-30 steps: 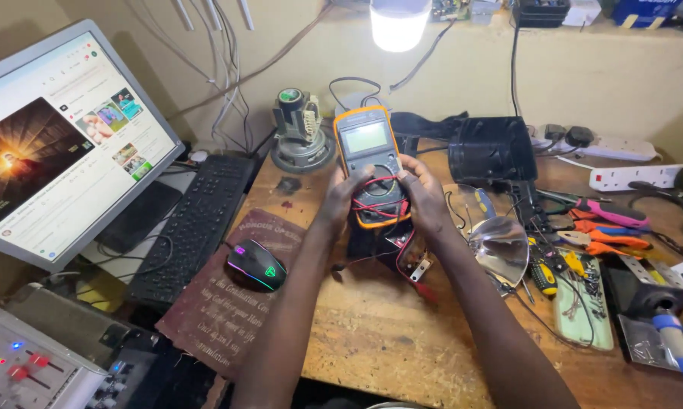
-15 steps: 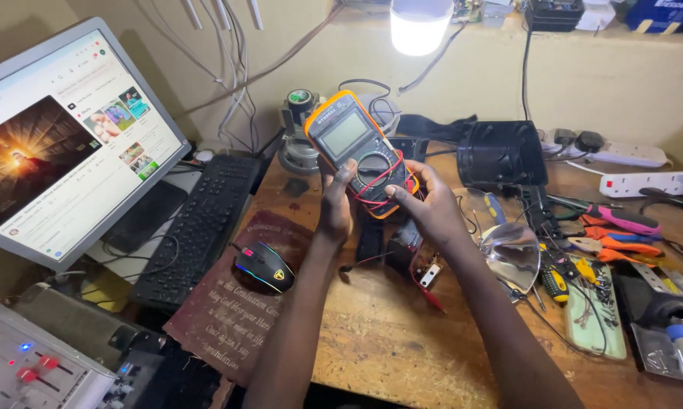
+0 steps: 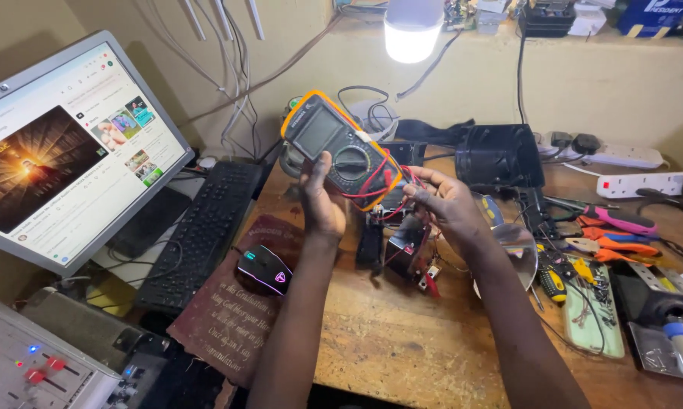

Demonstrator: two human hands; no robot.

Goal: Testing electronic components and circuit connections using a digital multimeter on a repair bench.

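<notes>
Head view: multimeter [image 3: 340,148] is held tilted above the wooden bench [image 3: 402,341], gripped by left hand [image 3: 322,201] with thumb by the dial. Red and black leads [image 3: 379,182] are pinched at its lower end by right hand [image 3: 443,201]. Both hands clenched on the meter and leads. Step judged: meter being set up, leads sorted. Next move calls for untangled leads and free probe tips. Mouse [image 3: 265,269] and keyboard [image 3: 205,227] lie left.
</notes>
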